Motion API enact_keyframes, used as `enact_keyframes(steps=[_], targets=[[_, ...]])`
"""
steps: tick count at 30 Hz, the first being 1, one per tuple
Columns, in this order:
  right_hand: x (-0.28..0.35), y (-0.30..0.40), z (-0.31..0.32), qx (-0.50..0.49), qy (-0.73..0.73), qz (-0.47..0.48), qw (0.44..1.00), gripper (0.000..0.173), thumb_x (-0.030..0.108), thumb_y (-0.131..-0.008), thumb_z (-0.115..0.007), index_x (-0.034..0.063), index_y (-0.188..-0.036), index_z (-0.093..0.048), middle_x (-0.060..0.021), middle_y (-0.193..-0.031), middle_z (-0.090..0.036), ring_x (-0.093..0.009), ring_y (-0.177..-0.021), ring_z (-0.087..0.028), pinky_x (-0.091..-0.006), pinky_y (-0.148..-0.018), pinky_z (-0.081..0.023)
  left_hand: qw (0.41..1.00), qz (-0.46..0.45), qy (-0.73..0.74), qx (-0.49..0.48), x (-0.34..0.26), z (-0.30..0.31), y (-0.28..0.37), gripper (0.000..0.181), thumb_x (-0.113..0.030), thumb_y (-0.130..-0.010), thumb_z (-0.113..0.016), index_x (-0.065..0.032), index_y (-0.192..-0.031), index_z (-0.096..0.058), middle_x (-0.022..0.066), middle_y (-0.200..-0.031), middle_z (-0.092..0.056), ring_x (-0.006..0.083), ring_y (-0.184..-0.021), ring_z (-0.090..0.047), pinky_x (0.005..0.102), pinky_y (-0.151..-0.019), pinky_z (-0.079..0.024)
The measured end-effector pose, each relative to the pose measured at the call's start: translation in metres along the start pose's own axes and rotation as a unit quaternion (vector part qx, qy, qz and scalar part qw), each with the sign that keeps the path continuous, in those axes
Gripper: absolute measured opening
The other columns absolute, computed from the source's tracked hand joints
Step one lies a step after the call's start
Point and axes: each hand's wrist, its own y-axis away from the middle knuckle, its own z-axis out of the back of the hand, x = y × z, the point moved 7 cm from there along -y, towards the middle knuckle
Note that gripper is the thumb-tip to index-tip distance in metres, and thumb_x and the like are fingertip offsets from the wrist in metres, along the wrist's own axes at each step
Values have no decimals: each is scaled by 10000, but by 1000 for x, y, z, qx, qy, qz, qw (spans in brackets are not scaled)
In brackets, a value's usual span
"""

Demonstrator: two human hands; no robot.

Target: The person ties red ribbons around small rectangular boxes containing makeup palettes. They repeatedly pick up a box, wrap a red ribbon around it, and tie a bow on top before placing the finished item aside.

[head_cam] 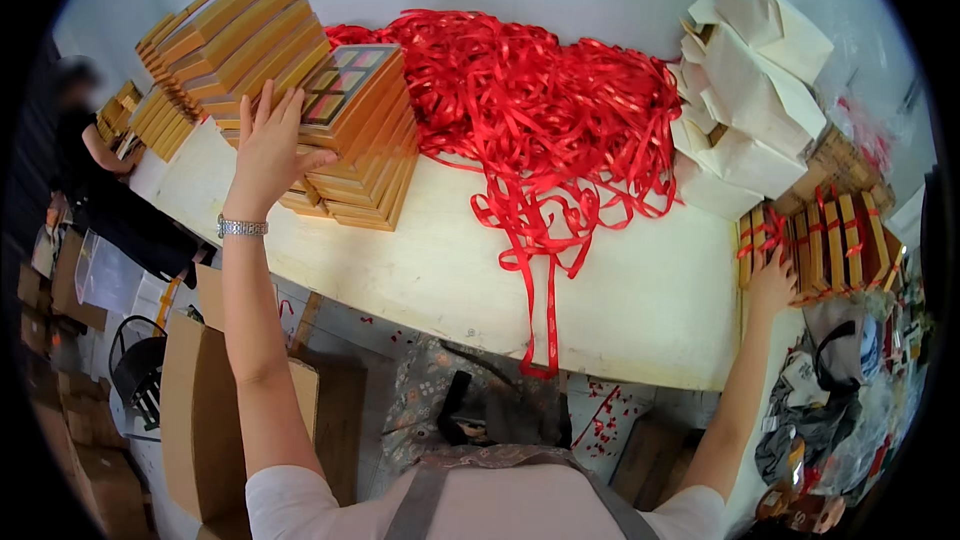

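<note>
My left hand point(274, 142) lies with spread fingers against stacked gold-edged boxes point(367, 142), near one whose clear lid shows small coloured compartments; whether it grips one cannot be told. Far to the right, my right hand point(772, 281) reaches to a row of upright gold boxes point(840, 240) tied with red ribbon, its fingertips touching the nearest ones. Between the hands a large tangled heap of red ribbon point(540, 105) covers the back of the white table point(420, 270). A few ribbon loops hang down to the table's front edge.
White paper packaging point(757, 90) is piled at the back right. More gold boxes point(161, 124) stand at far left, near another person point(97, 165). An open cardboard box point(202, 405) sits below the table at left. Bags and clear plastic point(817, 397) crowd the right side.
</note>
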Motion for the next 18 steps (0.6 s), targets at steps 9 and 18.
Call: enact_keyframes(steps=[9, 18], targets=[[170, 196, 159, -139, -517, 483, 693, 201, 188, -676, -771, 101, -833, -681, -67, -901, -642, -253, -905, -584, -436, -798, -428, 961, -186, 185, -85, -129, 55, 75, 351, -92, -591, -792, -140, -924, -693, 25, -848, -577, 244, -899, -623, 477, -972, -457], [200, 123, 98, -14, -359, 327, 874, 166, 172, -887, -507, 85, -892, -648, -138, -800, -628, -289, -781, -608, -418, -695, -463, 910, -87, 389, 114, -221, -25, 152, 588, -286, -657, -803, -117, -1186, -614, 108, -1182, -529, 310, -1080, -522, 420, -879, -443]])
